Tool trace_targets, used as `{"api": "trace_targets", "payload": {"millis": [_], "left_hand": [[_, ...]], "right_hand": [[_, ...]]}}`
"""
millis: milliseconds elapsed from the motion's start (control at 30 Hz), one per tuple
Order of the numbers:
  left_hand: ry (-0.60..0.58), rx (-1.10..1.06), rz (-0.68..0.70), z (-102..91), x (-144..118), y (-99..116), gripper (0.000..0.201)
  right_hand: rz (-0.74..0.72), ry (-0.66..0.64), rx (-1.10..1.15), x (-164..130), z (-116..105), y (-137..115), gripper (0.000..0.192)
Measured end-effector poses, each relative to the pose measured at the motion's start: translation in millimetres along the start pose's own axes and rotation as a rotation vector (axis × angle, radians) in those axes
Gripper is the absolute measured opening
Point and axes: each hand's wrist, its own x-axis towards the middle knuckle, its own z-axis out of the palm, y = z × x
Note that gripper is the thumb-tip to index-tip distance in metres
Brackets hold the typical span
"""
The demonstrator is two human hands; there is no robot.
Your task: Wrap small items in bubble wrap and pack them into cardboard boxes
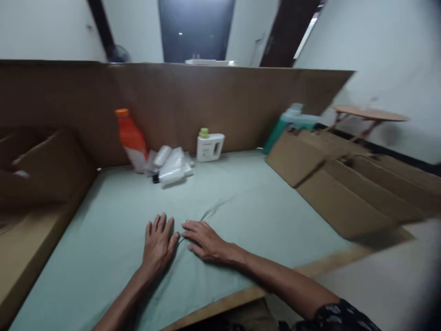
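Both hands, left (158,243) and right (205,241), lie flat, fingers spread, empty, touching on pale green cloth (241,202) covering the counter; orange bottle (131,140), white jug (209,146) well beyond.

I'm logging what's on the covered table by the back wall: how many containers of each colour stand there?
Orange bottle: 1
White jug with green cap: 1
Teal jug: 1
Total: 3
The whitish wrapped heap beside the orange bottle is too blurred to count.
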Motion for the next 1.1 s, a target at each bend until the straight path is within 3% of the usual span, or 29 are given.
{"api": "trace_targets", "payload": {"millis": [100,167,233,367,467,533,633,733,867,1000,1100], "left_hand": [[-0.027,0.105,0.150,6.7,-14.9,21.7,0.047],[-0.018,0.139,0.188,9.3,-20.3,27.6,0.045],[-0.003,0.153,0.186,10.5,-22.5,28.1,0.045],[0.002,0.145,0.165,8.8,-21.8,26.8,0.044],[-0.009,0.117,0.132,3.8,-20.4,32.4,0.044],[-0.022,0.096,0.108,-0.3,-19.5,37.6,0.044],[-0.033,0.076,0.075,-4.8,-18.5,43.1,0.044],[-0.024,0.042,0.050,-6.5,-18.0,44.6,0.044],[-0.010,-0.003,0.040,-5.3,-18.8,43.3,0.044],[0.014,-0.064,0.034,-2.7,-20.5,38.0,0.047],[0.089,-0.187,-0.049,-1.3,-21.5,33.9,0.057]], "right_hand": [[0.033,0.024,0.000,-42.3,-17.5,9.3,0.035],[0.120,0.128,-0.061,-66.1,-44.8,28.6,0.030],[0.254,0.300,-0.174,-87.8,-88.6,57.7,0.030],[0.498,0.661,-0.421,-118.4,-208.3,124.5,0.039],[0.651,0.800,-0.575,-124.1,-289.4,164.4,0.034],[0.692,0.844,-0.575,-122.6,-327.0,185.3,0.028],[0.931,0.846,-0.534,-118.5,-359.6,211.0,0.055],[1.053,0.782,-0.499,-112.5,-371.4,225.1,0.073],[0.901,0.639,-0.602,-104.3,-357.0,215.8,0.063],[0.616,0.531,-0.685,-99.3,-309.6,178.9,0.044],[0.274,0.445,-0.662,-89.9,-267.6,132.1,0.037]]}}
